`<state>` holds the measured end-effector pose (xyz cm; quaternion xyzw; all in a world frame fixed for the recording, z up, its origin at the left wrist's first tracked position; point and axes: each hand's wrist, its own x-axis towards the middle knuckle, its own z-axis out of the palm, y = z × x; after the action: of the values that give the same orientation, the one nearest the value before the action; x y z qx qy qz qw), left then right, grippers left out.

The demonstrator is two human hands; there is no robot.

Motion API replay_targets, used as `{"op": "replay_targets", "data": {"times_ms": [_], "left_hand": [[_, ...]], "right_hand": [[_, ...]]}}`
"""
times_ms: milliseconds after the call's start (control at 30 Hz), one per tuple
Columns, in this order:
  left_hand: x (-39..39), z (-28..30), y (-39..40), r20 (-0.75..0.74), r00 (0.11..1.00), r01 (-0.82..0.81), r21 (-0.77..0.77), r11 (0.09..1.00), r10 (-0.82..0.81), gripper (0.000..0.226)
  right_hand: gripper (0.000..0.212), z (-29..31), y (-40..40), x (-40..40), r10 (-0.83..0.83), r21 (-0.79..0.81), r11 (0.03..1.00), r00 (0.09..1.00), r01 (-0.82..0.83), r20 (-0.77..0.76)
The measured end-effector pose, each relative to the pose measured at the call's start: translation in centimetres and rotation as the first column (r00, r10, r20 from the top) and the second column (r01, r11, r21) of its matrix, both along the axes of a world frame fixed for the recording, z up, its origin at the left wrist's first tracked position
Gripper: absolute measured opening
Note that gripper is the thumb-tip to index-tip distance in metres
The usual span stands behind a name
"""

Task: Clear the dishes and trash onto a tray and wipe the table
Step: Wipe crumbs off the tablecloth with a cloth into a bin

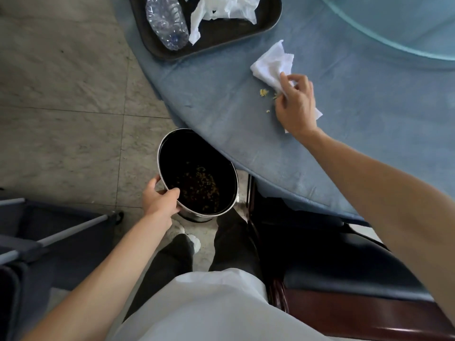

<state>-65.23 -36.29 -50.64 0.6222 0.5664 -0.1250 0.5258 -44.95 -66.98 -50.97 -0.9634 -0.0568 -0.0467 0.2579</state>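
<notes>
Left hand (160, 201): arm extended forward and down, fingers curled in a closed grip. Right hand (295, 104): arm extended forward, fingertips pinching.

I see the tray (268, 23) at the table's (221, 99) far left edge, bottle (166, 20) left in it, crumpled paper (226, 8) right. Napkin (273, 65) and crumbs (264, 92) lie mid-table. The bin (197, 172) sits below the table's near edge.
</notes>
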Motion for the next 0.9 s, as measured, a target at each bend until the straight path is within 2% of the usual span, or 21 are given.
{"op": "replay_targets", "data": {"times_ms": [167, 400, 533, 733, 900], "left_hand": [[0.3, 0.1, 0.0, 0.010, 1.000, -0.017, -0.029, 0.999, 0.018, 0.073], [1.0, 0.5, -0.5, 0.042, 0.998, -0.036, -0.070, 0.997, 0.039, 0.067], [1.3, 0.6, -0.3, 0.040, 0.999, -0.032, -0.082, 0.996, 0.036, 0.068], [1.3, 0.8, -0.5, 0.061, 0.998, -0.015, -0.074, 0.997, 0.019, 0.065], [1.2, 0.9, -0.5, 0.057, 0.998, -0.023, -0.058, 0.998, 0.027, 0.064]], "right_hand": [[0.055, 0.1, 5.6, -5.7, 0.235, 0.052, 0.971, 0.972, -0.234, -0.002], [0.052, 0.8, 10.0, -14.2, 0.427, 0.201, 0.891, 0.902, -0.408, -0.064], [0.049, 2.0, 8.4, -10.9, 0.285, 0.160, 0.946, 0.958, -0.281, -0.003], [0.053, 2.6, 1.4, -1.2, -0.052, 0.003, 0.999, 0.998, 0.052, 0.046], [0.054, 0.9, -0.1, 1.1, -0.097, -0.107, 0.990, 0.994, 0.091, -0.048]]}}
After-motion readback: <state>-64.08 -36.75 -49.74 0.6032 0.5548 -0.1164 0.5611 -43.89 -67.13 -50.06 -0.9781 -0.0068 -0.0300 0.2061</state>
